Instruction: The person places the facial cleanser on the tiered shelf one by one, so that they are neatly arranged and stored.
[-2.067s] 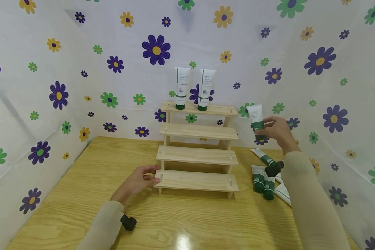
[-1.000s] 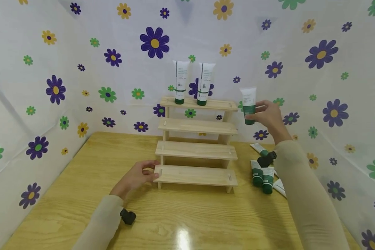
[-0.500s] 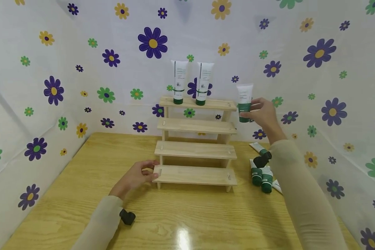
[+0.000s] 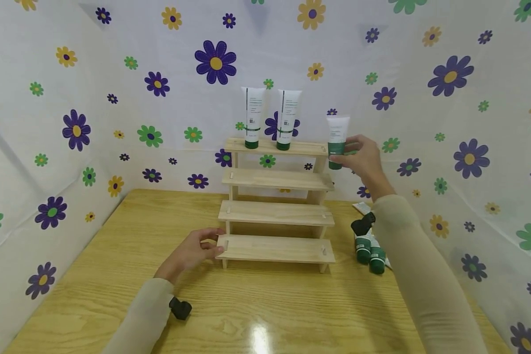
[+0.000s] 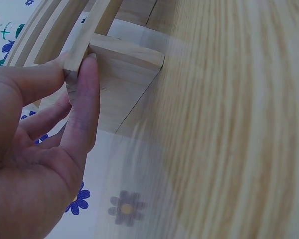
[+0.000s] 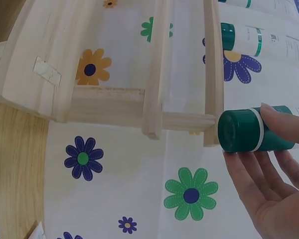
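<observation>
A four-step wooden display rack [image 4: 274,248] stands on the table. Its lowest shelf is pinched at the left end between thumb and fingers of my left hand [image 4: 193,253]; the left wrist view shows this grip on the board's edge [image 5: 84,47]. My right hand [image 4: 365,160] holds a small white and green squeeze tube [image 4: 338,133], cap down, by the right end of the top shelf. In the right wrist view its green cap [image 6: 238,130] is close to the shelf edge; whether they touch I cannot tell. Two taller tubes, one left [image 4: 253,115] and one right [image 4: 288,118], stand on the top shelf.
Several more tubes [image 4: 364,250] lie on the wood-grain table [image 4: 256,305] right of the rack, partly hidden by my right forearm. A white cloth with printed flowers [image 4: 159,29] hangs behind and at both sides.
My right hand has carried the small tube up and leftward from beside the rack to the top shelf's right end, turning it more upright. My left hand keeps its grip on the bottom shelf.
</observation>
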